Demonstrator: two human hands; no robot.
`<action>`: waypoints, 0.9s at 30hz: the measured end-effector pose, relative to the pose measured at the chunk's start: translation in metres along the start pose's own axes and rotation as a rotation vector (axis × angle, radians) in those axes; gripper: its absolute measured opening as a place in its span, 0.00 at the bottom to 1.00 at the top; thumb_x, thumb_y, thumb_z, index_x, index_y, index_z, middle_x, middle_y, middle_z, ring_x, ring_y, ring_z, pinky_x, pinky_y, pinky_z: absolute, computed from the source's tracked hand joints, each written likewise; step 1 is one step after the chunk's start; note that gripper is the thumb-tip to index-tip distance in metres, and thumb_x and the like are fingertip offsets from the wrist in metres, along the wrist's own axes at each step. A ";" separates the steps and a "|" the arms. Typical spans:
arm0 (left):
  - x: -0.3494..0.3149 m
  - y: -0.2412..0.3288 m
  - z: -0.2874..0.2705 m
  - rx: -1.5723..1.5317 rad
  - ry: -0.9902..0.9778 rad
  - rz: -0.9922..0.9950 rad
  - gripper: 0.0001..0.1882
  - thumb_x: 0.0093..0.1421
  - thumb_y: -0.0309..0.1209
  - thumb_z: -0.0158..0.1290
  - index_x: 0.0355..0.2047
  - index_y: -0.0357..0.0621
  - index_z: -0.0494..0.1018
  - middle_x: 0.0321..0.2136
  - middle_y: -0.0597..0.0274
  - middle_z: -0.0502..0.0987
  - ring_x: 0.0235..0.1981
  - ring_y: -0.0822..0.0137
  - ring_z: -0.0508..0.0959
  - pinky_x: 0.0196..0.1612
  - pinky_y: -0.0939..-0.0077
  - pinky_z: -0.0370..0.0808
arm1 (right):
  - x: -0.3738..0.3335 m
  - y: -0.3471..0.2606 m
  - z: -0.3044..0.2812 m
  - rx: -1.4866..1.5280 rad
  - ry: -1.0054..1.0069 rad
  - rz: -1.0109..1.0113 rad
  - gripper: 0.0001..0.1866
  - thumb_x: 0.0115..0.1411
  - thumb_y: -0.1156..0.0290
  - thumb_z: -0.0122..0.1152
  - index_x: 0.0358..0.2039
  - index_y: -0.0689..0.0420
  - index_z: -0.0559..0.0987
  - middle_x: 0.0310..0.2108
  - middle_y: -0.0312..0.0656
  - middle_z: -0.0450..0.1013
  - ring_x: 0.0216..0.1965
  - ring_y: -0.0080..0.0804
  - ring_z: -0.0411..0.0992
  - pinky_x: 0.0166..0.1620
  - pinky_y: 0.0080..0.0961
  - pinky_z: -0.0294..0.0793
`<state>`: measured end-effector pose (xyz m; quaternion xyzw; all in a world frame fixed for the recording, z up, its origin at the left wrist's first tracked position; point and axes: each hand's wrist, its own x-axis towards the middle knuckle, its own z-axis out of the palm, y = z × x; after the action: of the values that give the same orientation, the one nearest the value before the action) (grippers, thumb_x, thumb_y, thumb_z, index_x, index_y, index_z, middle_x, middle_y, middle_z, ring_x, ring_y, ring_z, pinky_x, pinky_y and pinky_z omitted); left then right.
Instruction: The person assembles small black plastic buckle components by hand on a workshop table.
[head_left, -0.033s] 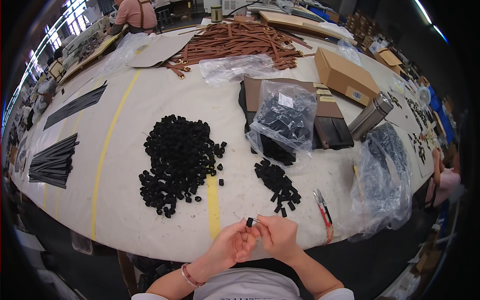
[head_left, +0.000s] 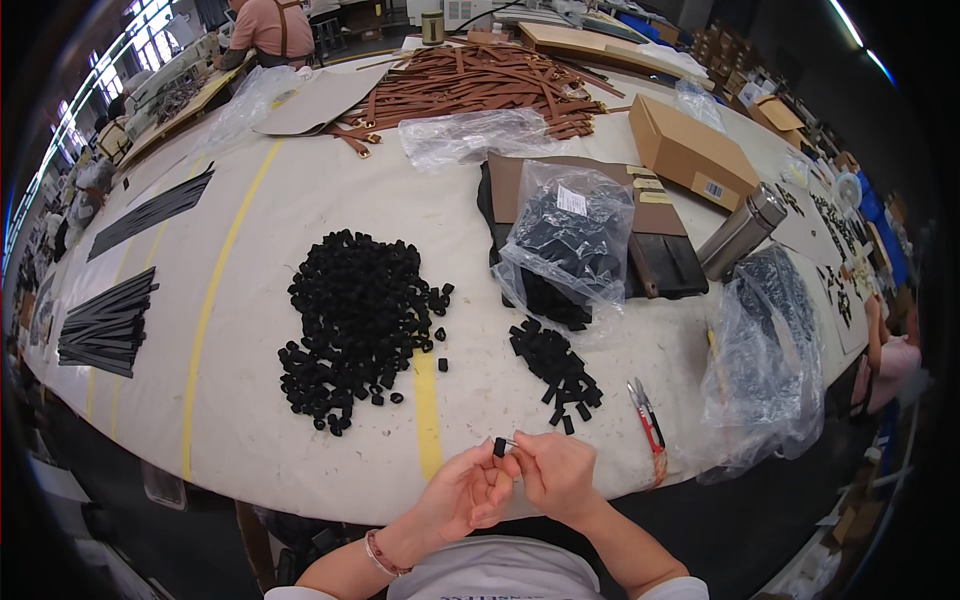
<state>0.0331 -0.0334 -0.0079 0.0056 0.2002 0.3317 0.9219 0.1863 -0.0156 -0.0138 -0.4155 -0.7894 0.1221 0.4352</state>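
Note:
Close to the table's front edge, my left hand (head_left: pixel 464 492) pinches a small black loop-like piece (head_left: pixel 500 447) between thumb and fingertips. My right hand (head_left: pixel 557 476) is closed round a thin metal tool, whose shiny tip (head_left: pixel 511 442) points at that piece; the rest of the tool is hidden in the fist. Beyond my left hand lies a large heap of short black rolled pieces (head_left: pixel 355 315). Straight ahead of my right hand is a smaller heap of flatter black pieces (head_left: pixel 552 365), spilling out below a clear plastic bag (head_left: pixel 570 225).
Red-handled thread snips (head_left: pixel 648 425) lie right of my hands, beside a filled plastic bag (head_left: pixel 765 355). Behind stand a steel flask (head_left: pixel 742 232) and a cardboard box (head_left: pixel 690 150). Brown straps (head_left: pixel 470 90) are heaped at the back, dark strips (head_left: pixel 110 322) at left. Other people sit far left and right.

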 end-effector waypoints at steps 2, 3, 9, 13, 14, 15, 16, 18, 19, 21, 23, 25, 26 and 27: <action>-0.002 -0.001 0.000 -0.044 0.025 0.021 0.15 0.59 0.39 0.37 0.28 0.41 0.66 0.13 0.64 0.65 0.07 0.75 0.58 0.10 0.84 0.55 | -0.001 0.000 0.001 -0.040 0.004 -0.038 0.09 0.44 0.79 0.56 0.29 0.60 0.72 0.16 0.40 0.68 0.15 0.33 0.67 0.17 0.23 0.64; -0.003 -0.001 0.000 -0.089 0.050 0.045 0.14 0.58 0.38 0.39 0.28 0.41 0.66 0.12 0.64 0.65 0.07 0.75 0.58 0.10 0.84 0.55 | -0.002 0.000 0.001 -0.080 0.008 -0.079 0.10 0.44 0.77 0.57 0.30 0.60 0.72 0.16 0.38 0.68 0.15 0.30 0.67 0.17 0.21 0.63; -0.002 -0.002 0.013 0.059 0.190 0.352 0.12 0.56 0.36 0.39 0.24 0.42 0.67 0.11 0.64 0.65 0.07 0.76 0.58 0.10 0.84 0.55 | -0.004 -0.018 0.009 0.798 -0.054 0.678 0.09 0.49 0.73 0.56 0.31 0.61 0.71 0.18 0.41 0.70 0.17 0.29 0.69 0.20 0.18 0.65; -0.012 0.027 -0.011 -0.067 0.302 0.456 0.14 0.58 0.38 0.38 0.23 0.45 0.67 0.12 0.64 0.66 0.07 0.76 0.58 0.10 0.85 0.54 | 0.016 0.012 -0.031 0.137 -0.238 0.495 0.09 0.46 0.75 0.57 0.30 0.61 0.71 0.16 0.40 0.69 0.16 0.24 0.67 0.20 0.17 0.64; -0.013 0.031 -0.015 -0.080 0.307 0.481 0.14 0.59 0.39 0.38 0.23 0.45 0.66 0.12 0.64 0.66 0.07 0.76 0.58 0.11 0.84 0.54 | 0.019 0.020 -0.037 -0.036 -0.275 0.458 0.09 0.46 0.74 0.57 0.29 0.59 0.71 0.16 0.41 0.69 0.16 0.28 0.68 0.21 0.20 0.64; -0.015 0.032 -0.017 -0.093 0.313 0.506 0.14 0.59 0.40 0.38 0.24 0.46 0.65 0.12 0.64 0.66 0.08 0.76 0.58 0.12 0.84 0.55 | 0.021 0.025 -0.039 -0.209 -0.310 0.418 0.09 0.45 0.73 0.57 0.29 0.58 0.72 0.16 0.42 0.70 0.17 0.33 0.69 0.22 0.23 0.65; -0.014 0.032 -0.017 -0.096 0.279 0.499 0.15 0.60 0.41 0.37 0.24 0.46 0.65 0.13 0.64 0.66 0.08 0.75 0.59 0.12 0.84 0.55 | 0.022 0.027 -0.042 -0.214 -0.308 0.418 0.09 0.45 0.73 0.57 0.29 0.58 0.72 0.16 0.42 0.70 0.17 0.33 0.69 0.22 0.23 0.65; -0.012 0.030 -0.016 -0.085 0.287 0.475 0.14 0.60 0.40 0.38 0.24 0.45 0.65 0.13 0.64 0.66 0.08 0.74 0.59 0.12 0.83 0.55 | 0.024 0.029 -0.044 -0.211 -0.432 0.376 0.08 0.45 0.71 0.55 0.28 0.57 0.71 0.16 0.43 0.69 0.19 0.40 0.69 0.23 0.30 0.66; -0.011 0.029 -0.016 -0.074 0.300 0.454 0.14 0.60 0.40 0.38 0.24 0.45 0.65 0.13 0.64 0.66 0.08 0.74 0.60 0.12 0.83 0.55 | 0.023 0.030 -0.043 -0.213 -0.432 0.376 0.08 0.45 0.71 0.55 0.28 0.57 0.71 0.16 0.43 0.69 0.19 0.40 0.69 0.23 0.30 0.66; -0.009 0.027 -0.016 -0.032 0.282 0.405 0.13 0.59 0.39 0.39 0.24 0.44 0.65 0.13 0.64 0.66 0.08 0.74 0.60 0.12 0.82 0.55 | 0.022 0.033 -0.041 -0.238 -0.484 0.358 0.07 0.46 0.71 0.54 0.26 0.57 0.70 0.15 0.43 0.69 0.19 0.40 0.69 0.24 0.32 0.65; -0.007 0.024 -0.015 0.009 0.266 0.357 0.13 0.59 0.39 0.40 0.24 0.44 0.65 0.13 0.63 0.67 0.09 0.73 0.60 0.12 0.82 0.56 | 0.021 0.038 -0.038 -0.275 -0.539 0.349 0.06 0.46 0.71 0.53 0.26 0.58 0.70 0.15 0.43 0.69 0.19 0.40 0.69 0.23 0.32 0.65; -0.005 0.020 -0.013 0.120 0.282 0.334 0.10 0.58 0.34 0.40 0.25 0.42 0.66 0.16 0.61 0.69 0.09 0.74 0.61 0.12 0.83 0.56 | 0.021 0.040 -0.035 -0.313 -0.593 0.339 0.06 0.46 0.71 0.53 0.25 0.58 0.70 0.15 0.43 0.69 0.18 0.40 0.69 0.22 0.32 0.64; -0.003 0.018 -0.010 0.120 0.282 0.334 0.10 0.58 0.34 0.40 0.25 0.42 0.66 0.16 0.61 0.69 0.09 0.74 0.61 0.12 0.83 0.56 | 0.020 0.040 -0.034 -0.299 -0.554 0.309 0.06 0.45 0.72 0.53 0.25 0.58 0.70 0.15 0.42 0.69 0.17 0.39 0.69 0.21 0.31 0.65; -0.002 0.016 -0.007 0.175 0.291 0.309 0.09 0.57 0.32 0.41 0.26 0.40 0.67 0.17 0.61 0.69 0.09 0.73 0.62 0.12 0.82 0.58 | 0.018 0.039 -0.032 -0.285 -0.516 0.277 0.05 0.45 0.73 0.52 0.24 0.58 0.69 0.14 0.41 0.69 0.16 0.38 0.69 0.20 0.31 0.65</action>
<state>0.0195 -0.0231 -0.0112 0.0684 0.3558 0.4476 0.8176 0.2284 0.0177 -0.0057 -0.5311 -0.8187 0.1697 0.1375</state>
